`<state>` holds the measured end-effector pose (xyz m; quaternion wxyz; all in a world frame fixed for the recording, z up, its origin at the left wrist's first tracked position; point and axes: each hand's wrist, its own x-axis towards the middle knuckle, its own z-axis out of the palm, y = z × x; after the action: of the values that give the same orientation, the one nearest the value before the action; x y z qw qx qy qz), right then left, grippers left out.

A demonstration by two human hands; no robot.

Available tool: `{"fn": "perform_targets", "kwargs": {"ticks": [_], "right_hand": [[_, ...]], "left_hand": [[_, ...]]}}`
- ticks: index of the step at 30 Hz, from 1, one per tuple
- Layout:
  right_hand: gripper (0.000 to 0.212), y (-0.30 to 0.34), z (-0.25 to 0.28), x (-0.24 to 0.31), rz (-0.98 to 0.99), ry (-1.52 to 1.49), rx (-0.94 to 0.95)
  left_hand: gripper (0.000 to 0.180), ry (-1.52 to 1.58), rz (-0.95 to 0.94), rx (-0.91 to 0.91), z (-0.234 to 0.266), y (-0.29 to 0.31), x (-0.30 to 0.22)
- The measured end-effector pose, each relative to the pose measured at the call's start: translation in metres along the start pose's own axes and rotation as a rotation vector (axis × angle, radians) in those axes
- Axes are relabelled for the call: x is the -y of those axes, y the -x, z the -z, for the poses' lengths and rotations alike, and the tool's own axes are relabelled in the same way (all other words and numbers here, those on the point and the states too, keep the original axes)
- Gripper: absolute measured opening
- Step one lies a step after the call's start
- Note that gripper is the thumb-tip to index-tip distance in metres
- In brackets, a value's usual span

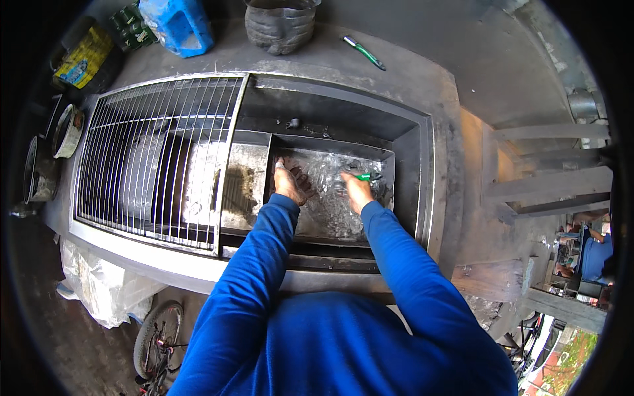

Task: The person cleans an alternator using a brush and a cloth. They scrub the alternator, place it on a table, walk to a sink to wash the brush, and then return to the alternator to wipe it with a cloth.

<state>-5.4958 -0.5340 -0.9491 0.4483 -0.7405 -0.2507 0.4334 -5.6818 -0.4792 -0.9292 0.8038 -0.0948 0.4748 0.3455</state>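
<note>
The right grip [357, 191] is curled round a green tool [370, 176] inside a metal tray [330, 146]; the left grip [290, 185] is spread over grey residue [330, 218]. Scraping seems underway; next probably calls for loosening more.

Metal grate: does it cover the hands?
No, the grate sits to the left, and both the left hand and right hand are beyond its right edge.
</note>
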Motion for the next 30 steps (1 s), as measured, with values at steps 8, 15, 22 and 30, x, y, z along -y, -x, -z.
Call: {"fn": "perform_targets", "kwargs": {"ticks": [8, 15, 22, 30], "right_hand": [[0.027, 0.077, -0.022, 0.072, 0.733, 0.176, 0.696], [0.020, 0.066, -0.005, 0.097, 0.741, 0.282, 0.529], [0.020, 0.055, 0.012, 0.118, 0.662, 0.379, 0.442], [0.017, 0.065, 0.008, 0.130, 0.527, 0.523, 0.413]], "left_hand": [[0.061, -0.024, 0.155, 0.133, 0.009, -0.026, -0.001], [0.040, -0.630, -0.278, 0.638, -0.002, 0.004, 0.021], [0.043, -0.564, 0.039, 0.314, -0.013, 0.011, 0.026], [0.044, -0.882, -0.241, 0.218, -0.019, 0.013, 0.016]]}}
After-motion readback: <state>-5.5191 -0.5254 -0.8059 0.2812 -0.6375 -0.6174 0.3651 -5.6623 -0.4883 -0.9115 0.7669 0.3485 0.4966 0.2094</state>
